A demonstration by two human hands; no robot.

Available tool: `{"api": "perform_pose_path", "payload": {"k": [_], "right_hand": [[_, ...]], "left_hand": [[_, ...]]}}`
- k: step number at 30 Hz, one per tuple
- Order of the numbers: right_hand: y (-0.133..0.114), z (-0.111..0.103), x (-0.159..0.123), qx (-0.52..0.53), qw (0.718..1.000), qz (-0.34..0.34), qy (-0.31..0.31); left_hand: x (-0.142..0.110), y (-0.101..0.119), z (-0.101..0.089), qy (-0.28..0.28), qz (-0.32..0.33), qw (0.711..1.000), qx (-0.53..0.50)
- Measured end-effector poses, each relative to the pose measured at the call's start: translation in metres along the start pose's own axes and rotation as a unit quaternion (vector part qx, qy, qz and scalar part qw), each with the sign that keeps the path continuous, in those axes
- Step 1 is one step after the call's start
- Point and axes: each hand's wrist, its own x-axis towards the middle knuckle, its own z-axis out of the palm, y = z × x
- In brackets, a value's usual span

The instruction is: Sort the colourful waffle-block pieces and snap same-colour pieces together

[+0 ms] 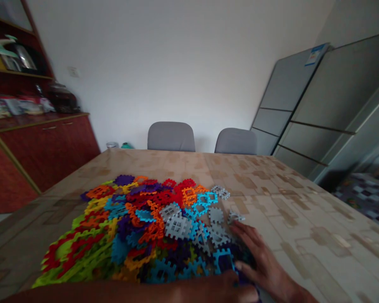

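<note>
A wide heap of colourful plastic interlocking tiles (164, 198) with notched edges lies on the table, many with window-like openings. My right hand (265, 261) rests at the heap's right edge, its fingers stretched out and thumb apart, beside dark blue and grey tiles. A blue frame-shaped tile (223, 260) lies close to its thumb. My left forearm crosses the bottom of the view, in front of the heap. At its end, my left hand (236, 290) is low and blurred near the right thumb; its fingers are mostly hidden. Light grey tiles (178, 226) lie near the middle.
The patterned tabletop (303, 219) stretches to the right and back. Two grey chairs (171, 136) stand at the far edge, before a white wall. A red-brown cabinet (50, 143) is on the left, and tall grey cabinet-like panels (271, 97) stand at the right.
</note>
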Motion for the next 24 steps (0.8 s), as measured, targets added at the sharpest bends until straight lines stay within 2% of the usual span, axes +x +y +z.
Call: {"api": "perform_pose_path", "payload": {"k": [2, 4, 8, 12, 14, 17, 20, 22, 24], "right_hand": [[-0.008, 0.015, 0.009, 0.04, 0.999, -0.011, 0.007], [-0.015, 0.03, 0.023, 0.087, 0.996, 0.001, 0.025], [-0.033, 0.052, 0.06, 0.182, 0.98, 0.044, 0.065], [-0.049, 0.066, 0.091, 0.253, 0.964, 0.06, 0.055], [-0.057, 0.074, 0.104, 0.283, 0.957, 0.048, 0.037], [-0.072, 0.086, 0.128, 0.342, 0.939, -0.004, -0.023], [-0.081, 0.087, 0.154, 0.375, 0.922, -0.057, -0.077], [-0.079, 0.08, 0.166, 0.374, 0.922, -0.067, -0.075], [-0.074, 0.068, 0.169, 0.357, 0.929, -0.067, -0.065]], "left_hand": [[-0.009, -0.011, -0.019, 0.007, -0.02, 1.0, 0.01], [-0.025, -0.024, -0.042, 0.007, -0.067, 0.997, 0.025], [-0.074, -0.051, -0.08, 0.022, -0.165, 0.986, 0.018], [-0.138, -0.073, -0.09, 0.093, -0.342, 0.933, -0.062], [-0.167, -0.079, -0.089, 0.1, -0.387, 0.915, -0.06], [-0.197, -0.079, -0.09, 0.089, -0.411, 0.904, -0.073], [-0.212, -0.071, -0.099, 0.075, -0.42, 0.897, -0.115], [-0.223, -0.062, -0.108, 0.094, -0.461, 0.874, -0.119], [-0.241, -0.048, -0.116, 0.132, -0.526, 0.836, -0.082]]}}
